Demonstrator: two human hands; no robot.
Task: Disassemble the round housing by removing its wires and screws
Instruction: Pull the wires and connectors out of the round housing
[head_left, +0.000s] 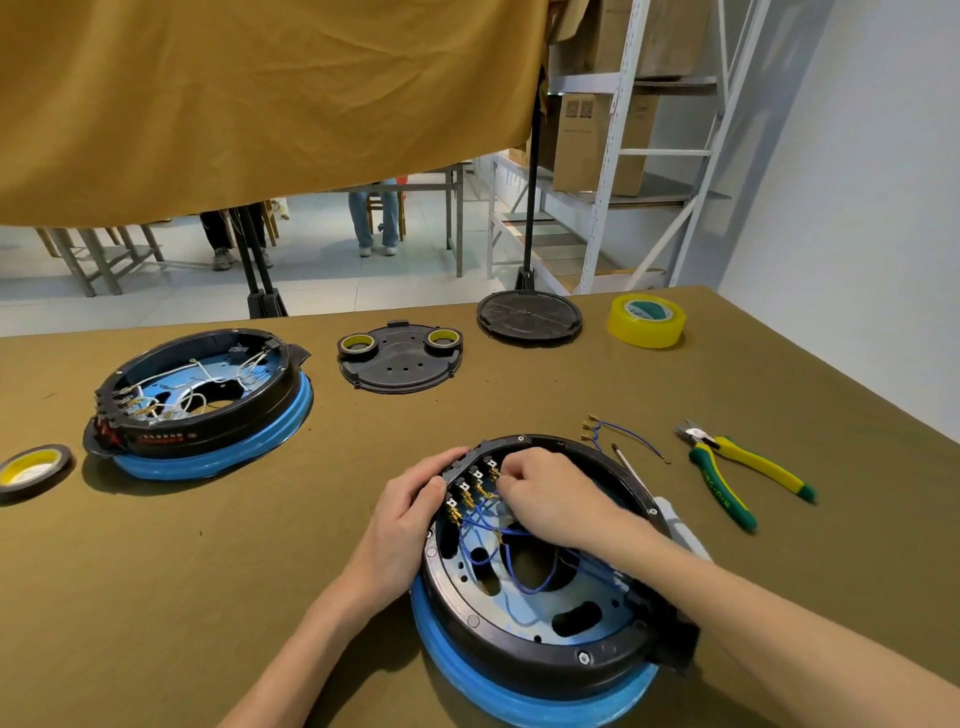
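Working over the round housing (540, 571), which sits on the olive table (208, 571) directly in front of us, we have both hands on its far-left rim. Our left hand (402, 512) curls over the outer edge and grasps the switch block (462, 467) to brace it. Our right hand (545, 493) reaches inside with its fingers bunched at the brass terminals (467, 496), apparently pinching one connector, though the knuckles hide the contact itself, so we hedge on that.

What could go wrong from here, as we judge it: pulling on a blue wire (488, 530) rather than its brass lug could tear the strand from the crimp. A sudden release could also snap our hand back into the metal plate, or skid the housing on its blue base ring (519, 696) if the left hand loosens. The remaining wires loop across the cavity and could snag on our wrist.

The housing lies open side up and tips slightly toward us. Being round, it has no true long axis; its switch block points away and to the left, and its hinge tab (675, 644) points toward our right elbow. One removed blue wire (618, 431) lies beyond it, near the pliers (737, 478). A second housing (202, 400) waits well apart at the left.
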